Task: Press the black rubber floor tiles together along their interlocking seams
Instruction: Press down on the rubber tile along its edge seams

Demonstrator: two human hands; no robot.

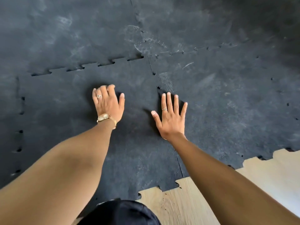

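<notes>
I judge task approx. half done: left hand (108,103) & right hand (172,117) press flat, grasping nothing, on near tile (133,151); seam (87,65) beyond left-hand fingertips shows gaps.

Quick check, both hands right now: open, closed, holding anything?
Left hand: open, empty, fingers slightly curled, palm down on the black rubber tile.
Right hand: open, empty, fingers spread, flat by the seam.
</notes>
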